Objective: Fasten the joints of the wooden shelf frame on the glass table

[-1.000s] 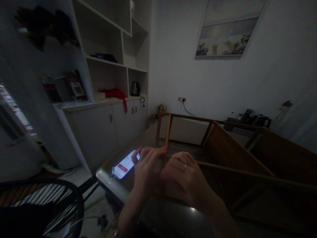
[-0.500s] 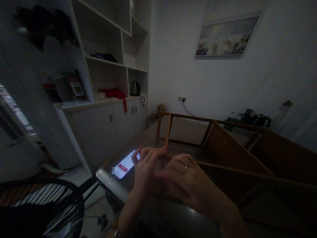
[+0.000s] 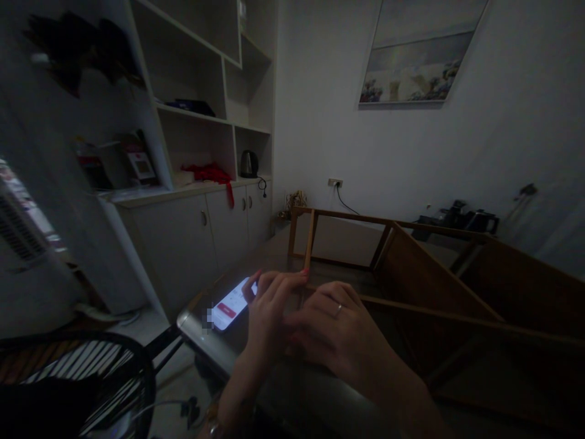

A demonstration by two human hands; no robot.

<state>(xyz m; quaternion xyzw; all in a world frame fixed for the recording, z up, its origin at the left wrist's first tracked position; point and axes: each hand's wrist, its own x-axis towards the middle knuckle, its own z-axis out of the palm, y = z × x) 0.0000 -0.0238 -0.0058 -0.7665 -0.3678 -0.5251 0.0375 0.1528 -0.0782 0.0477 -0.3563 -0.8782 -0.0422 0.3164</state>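
My left hand (image 3: pixel 270 311) is raised over the dark glass table (image 3: pixel 214 347), its fingers curled with the tips pinched together near a thin wooden rail. My right hand (image 3: pixel 333 329), a ring on one finger, lies against it from the right with fingers bent and pressed to the left palm. What they hold, if anything, is hidden in the dim light. A lit phone (image 3: pixel 231 303) lies flat on the table just left of my left hand. A wooden frame shelf (image 3: pixel 411 268) lies on its side on the table behind and right of my hands.
White cabinets and open shelves (image 3: pixel 205 183) line the left wall, with a kettle (image 3: pixel 249 163) and red cloth (image 3: pixel 211 173) on the counter. A black wire chair (image 3: pixel 86 372) stands at lower left. A picture (image 3: pixel 411 61) hangs on the back wall; dark items (image 3: pixel 461 218) sit far right.
My right hand has slid a little left and lower against my left hand. The left hand and phone have stayed put.
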